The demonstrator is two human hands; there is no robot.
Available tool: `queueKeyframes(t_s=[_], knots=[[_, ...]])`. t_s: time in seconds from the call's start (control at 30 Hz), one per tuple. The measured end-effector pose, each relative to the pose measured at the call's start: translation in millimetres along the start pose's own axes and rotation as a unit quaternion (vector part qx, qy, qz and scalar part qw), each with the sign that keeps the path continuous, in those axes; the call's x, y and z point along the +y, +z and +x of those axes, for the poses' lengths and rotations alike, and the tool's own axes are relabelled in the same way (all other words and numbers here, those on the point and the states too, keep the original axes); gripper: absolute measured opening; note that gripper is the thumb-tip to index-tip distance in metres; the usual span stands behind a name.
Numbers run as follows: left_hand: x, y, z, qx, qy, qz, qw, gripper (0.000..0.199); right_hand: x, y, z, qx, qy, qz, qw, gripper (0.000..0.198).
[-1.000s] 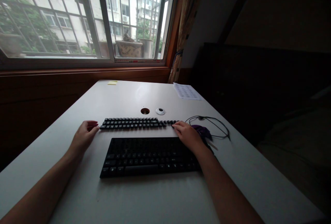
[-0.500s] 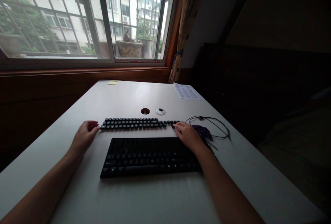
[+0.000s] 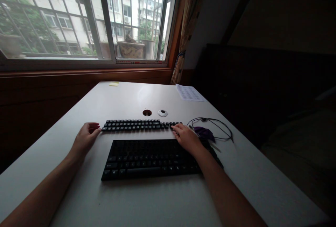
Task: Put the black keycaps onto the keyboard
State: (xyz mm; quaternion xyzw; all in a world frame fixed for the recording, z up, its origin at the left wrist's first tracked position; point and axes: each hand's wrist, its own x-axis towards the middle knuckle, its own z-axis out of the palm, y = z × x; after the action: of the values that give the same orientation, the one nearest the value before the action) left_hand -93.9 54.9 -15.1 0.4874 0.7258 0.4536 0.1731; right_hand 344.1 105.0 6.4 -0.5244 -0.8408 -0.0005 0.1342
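Loose black keycaps (image 3: 131, 125) stand in two long rows across the white table. My left hand (image 3: 88, 135) rests at the left end of these rows, thumb and fingertips a little apart beside the end keycap, with nothing held. At the right end, the fingers of my right hand (image 3: 186, 136) are closed together on a small keycap (image 3: 172, 125); the fingers partly hide it. Nearer to me lies a black keyboard (image 3: 147, 162). Its lower rows carry keycaps, while the upper part looks bare and dark. My right forearm covers part of its right side.
A black cable (image 3: 223, 127) loops at the right, by a purple cloth (image 3: 204, 133) and a thin light tool (image 3: 215, 146). Behind the keycaps are a round hole (image 3: 147, 113) and a white ring cover (image 3: 162, 113). Printed paper (image 3: 190, 93) and yellow sticky notes (image 3: 113, 84) lie farther back.
My right hand has shifted slightly left along the keycap rows. The left hand, the keyboard and the cable look the same.
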Motion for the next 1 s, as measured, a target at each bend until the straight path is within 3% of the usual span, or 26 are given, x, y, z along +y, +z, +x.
queueKeyframes(t_s=[0.7, 1.0], knots=[[2.2, -1.0, 0.7, -0.002, -0.008, 0.01, 1.0, 0.046, -6.6, 4.3, 1.2, 0.049, -0.011, 0.004, 0.999, 0.037], [-5.0, 0.3, 2.5, -0.003, -0.002, -0.006, 1.0, 0.049, -5.2, 7.8, 3.0, 0.027, -0.027, 0.011, 0.999, 0.036]])
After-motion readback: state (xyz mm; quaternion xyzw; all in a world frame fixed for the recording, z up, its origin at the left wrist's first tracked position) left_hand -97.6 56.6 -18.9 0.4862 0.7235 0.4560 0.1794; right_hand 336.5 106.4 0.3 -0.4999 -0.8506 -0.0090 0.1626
